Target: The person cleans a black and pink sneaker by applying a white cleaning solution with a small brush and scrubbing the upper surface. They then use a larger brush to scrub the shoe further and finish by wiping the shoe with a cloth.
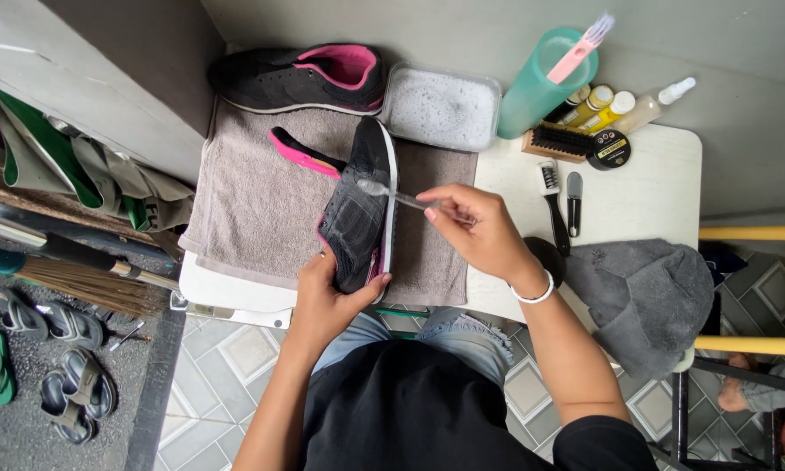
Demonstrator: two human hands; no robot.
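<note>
1. Left hand (327,292), lower centre of frame: fingers and thumb closed around the near end of a black sneaker (359,209) with pink trim, holding it tipped on its side.
2. The sneaker lies at frame centre on a grey-brown towel (244,209) spread over a white table (636,196).
3. Right hand (479,228), just right of centre: fingers pinched shut on the handle of a small clear-handled brush (390,194); the bristle end touches the sneaker's upper side.
4. Pink and black insole (301,155) lies on the towel, just upper left of the sneaker.
5. Second black sneaker (301,78) sits at the top edge of the towel, upright, pink lining visible.
6. Clear tub of foamy water (440,106), top centre, just right of the second sneaker.
7. Teal cup (540,87) holding a pink brush, upper right; small bottles and a wooden brush beside it.
8. Grey cloth (645,292) at the table's right edge.
</note>
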